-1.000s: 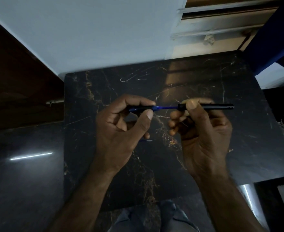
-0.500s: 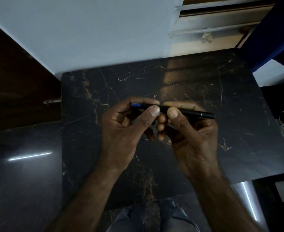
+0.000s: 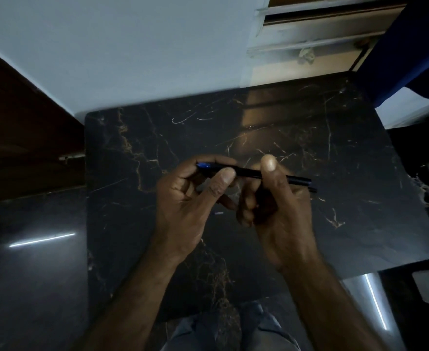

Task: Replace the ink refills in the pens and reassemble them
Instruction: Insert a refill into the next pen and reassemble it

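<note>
The pen (image 3: 247, 172) is held up over the marble worktop (image 3: 360, 148), slightly tilted. Its blue end is pinched by the left hand (image 3: 183, 198), and the black barrel is gripped by the right hand (image 3: 284, 216).

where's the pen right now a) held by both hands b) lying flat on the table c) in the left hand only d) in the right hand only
A: the left hand pinches the blue end of the pen while the right hand grips its black barrel, both raised over the dark marble table.
</note>
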The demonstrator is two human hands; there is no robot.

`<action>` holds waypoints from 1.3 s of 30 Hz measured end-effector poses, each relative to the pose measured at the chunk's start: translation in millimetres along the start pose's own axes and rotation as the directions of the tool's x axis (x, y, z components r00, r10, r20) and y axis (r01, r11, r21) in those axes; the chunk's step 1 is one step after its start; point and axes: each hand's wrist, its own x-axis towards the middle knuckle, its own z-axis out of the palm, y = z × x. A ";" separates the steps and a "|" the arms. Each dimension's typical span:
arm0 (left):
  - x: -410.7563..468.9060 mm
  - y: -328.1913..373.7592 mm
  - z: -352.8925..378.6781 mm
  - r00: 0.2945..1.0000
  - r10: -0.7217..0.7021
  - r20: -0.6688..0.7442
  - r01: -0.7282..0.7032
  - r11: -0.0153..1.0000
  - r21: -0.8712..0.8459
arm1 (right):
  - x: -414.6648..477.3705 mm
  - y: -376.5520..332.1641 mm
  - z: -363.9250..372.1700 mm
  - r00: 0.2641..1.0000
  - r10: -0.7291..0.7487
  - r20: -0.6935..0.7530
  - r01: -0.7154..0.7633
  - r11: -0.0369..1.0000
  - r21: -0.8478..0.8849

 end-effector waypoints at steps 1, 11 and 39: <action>0.7 -0.6 -1.8 1.000 0.006 -0.016 -0.006 1.000 -0.002 | 0.1 -1.8 -5.0 0.999 -0.014 0.038 0.013 0.999 0.037; 6.2 -2.9 -8.1 0.999 0.016 -0.052 -0.019 0.998 -0.063 | 11.1 -14.0 -24.0 0.993 -0.097 0.068 0.105 0.988 -0.118; -2.1 -11.0 -2.1 0.998 -0.061 -0.015 0.060 0.996 -0.073 | 7.5 4.2 -41.1 0.997 -0.047 0.062 0.050 0.998 -0.034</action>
